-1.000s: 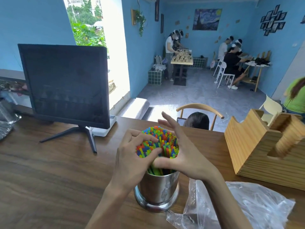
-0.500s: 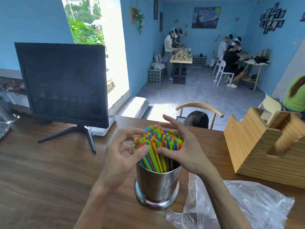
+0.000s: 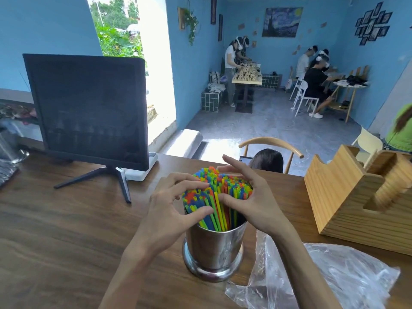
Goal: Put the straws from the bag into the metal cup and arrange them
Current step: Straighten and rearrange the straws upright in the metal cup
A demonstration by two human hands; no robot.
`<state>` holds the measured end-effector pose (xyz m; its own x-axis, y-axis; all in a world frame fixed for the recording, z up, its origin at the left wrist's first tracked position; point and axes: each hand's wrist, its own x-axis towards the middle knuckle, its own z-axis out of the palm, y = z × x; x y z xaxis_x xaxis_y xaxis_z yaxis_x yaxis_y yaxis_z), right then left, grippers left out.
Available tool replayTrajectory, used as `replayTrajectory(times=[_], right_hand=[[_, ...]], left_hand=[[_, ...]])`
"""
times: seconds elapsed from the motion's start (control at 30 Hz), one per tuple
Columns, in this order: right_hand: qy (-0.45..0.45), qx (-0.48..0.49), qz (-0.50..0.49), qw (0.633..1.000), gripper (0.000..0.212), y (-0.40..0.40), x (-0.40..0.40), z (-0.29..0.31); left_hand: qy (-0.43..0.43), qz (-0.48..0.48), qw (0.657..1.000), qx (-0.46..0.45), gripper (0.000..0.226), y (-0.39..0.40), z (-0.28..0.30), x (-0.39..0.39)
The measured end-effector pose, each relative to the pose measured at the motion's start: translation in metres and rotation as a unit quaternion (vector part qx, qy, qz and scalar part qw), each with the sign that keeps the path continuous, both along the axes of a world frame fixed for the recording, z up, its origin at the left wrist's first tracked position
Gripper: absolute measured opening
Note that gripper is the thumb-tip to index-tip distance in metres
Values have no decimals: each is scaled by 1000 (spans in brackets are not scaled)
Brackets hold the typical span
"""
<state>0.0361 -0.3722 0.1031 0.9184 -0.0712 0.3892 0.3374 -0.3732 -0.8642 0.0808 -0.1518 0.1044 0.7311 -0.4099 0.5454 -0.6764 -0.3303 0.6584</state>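
Straws (image 3: 217, 192): all upright in metal cup (image 3: 215, 246) on worktop, fanned wider than 1 s ago. My left grip (image 3: 169, 210) & right grip (image 3: 252, 201) curl round bundle, thumbs in front. Bag (image 3: 334, 275) looks empty, beside cup. Arranging nearly done.

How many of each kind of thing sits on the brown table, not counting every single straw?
Shiny metal cup: 1
Bundle of colourful plastic straws: 1
Clear plastic bag: 1
Black monitor: 1
Light wooden holder box: 1
Total: 5
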Motion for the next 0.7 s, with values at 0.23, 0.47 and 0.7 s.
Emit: replayTrajectory(times=[0.23,0.47,0.7], right_hand=[[23,55,42,997,86,-11,-1,2],[59,65,114,990,90,-14,-6,7],[26,-51,60,997,122,3,-6,5]], left_hand=[[3,12,1000,-17,57,0,-3,2],[209,-98,971,-53,101,-9,0,8],[238,-138,954,-116,103,-23,-2,11]])
